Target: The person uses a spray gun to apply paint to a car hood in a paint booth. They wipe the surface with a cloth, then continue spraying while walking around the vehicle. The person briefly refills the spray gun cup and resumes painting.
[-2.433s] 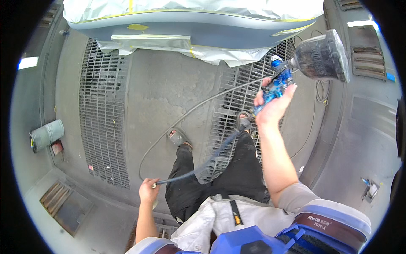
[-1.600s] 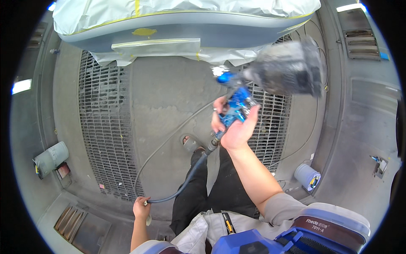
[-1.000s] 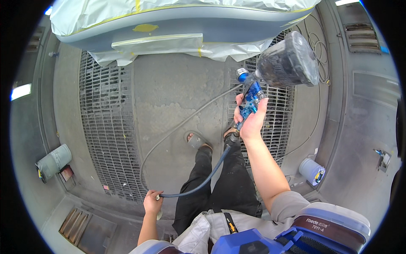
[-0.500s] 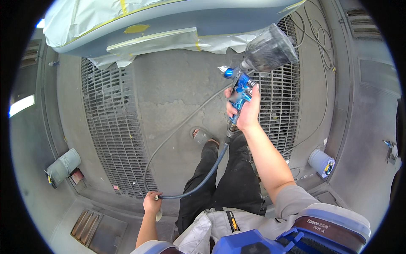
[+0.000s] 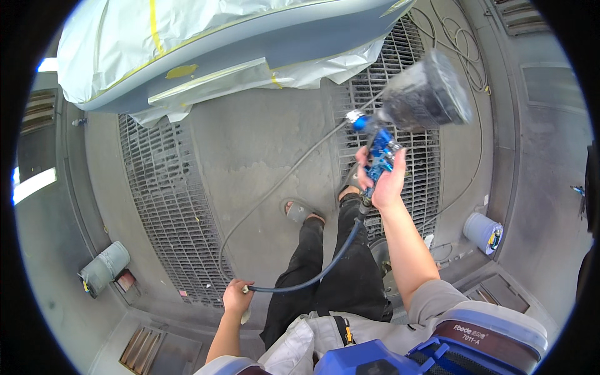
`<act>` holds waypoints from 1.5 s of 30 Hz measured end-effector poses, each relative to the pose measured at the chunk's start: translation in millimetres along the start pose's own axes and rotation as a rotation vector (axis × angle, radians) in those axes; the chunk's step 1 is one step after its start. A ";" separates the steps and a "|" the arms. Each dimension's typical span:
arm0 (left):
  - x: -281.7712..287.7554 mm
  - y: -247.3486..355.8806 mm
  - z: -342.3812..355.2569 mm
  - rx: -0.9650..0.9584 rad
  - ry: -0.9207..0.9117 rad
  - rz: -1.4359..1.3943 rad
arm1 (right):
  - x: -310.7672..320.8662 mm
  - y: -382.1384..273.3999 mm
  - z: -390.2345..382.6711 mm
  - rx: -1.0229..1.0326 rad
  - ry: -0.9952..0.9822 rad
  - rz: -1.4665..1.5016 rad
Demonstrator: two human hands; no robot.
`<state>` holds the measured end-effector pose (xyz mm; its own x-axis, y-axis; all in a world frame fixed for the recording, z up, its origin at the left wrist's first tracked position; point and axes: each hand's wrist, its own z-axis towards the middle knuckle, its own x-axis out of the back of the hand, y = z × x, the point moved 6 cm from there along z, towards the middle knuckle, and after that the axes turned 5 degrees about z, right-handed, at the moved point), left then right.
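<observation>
Holding the spray gun point(image 5: 379, 153): the right hand point(image 5: 390, 182) was closed around its blue handle, above the right floor grate point(image 5: 420, 187).
Cup point(image 5: 425, 94): was dark, blurred, fixed to the gun.
Blue hose point(image 5: 331, 265): ran from the gun to the left hand point(image 5: 236, 297), which grasped it.
Curved panel point(image 5: 250, 47): stood ahead, grey, apart from the gun, bordered by white sheeting point(image 5: 112, 44).

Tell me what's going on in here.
The person's right hand grips a blue spray gun with a large smudged cup, while the left hand holds its dark blue hose out to the side. Ahead is a curved grey panel, partly masked with white sheeting and yellow tape. The gun is apart from the panel.
</observation>
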<state>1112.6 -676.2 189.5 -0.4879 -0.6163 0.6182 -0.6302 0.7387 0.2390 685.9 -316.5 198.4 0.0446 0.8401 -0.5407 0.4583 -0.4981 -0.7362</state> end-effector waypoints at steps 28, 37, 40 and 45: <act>-22.7 66.3 14.0 -0.012 -0.070 0.081 | -19.9 -119.4 -4.5 -0.124 -0.249 0.271; -25.9 135.3 19.5 -0.089 -0.083 0.109 | 41.5 -190.8 36.1 0.223 0.151 0.027; -22.4 136.0 20.4 -0.056 -0.120 0.199 | 43.2 -189.2 34.9 0.060 0.057 0.126; -7.1 169.9 13.8 -0.110 -0.136 0.200 | 61.6 -214.6 62.0 -0.021 -0.175 0.323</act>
<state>1000.6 -550.0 215.4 -0.6774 -0.4807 0.5567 -0.4474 0.8701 0.2069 535.2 -171.2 297.8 0.0383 0.5894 -0.8070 0.4637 -0.7258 -0.5081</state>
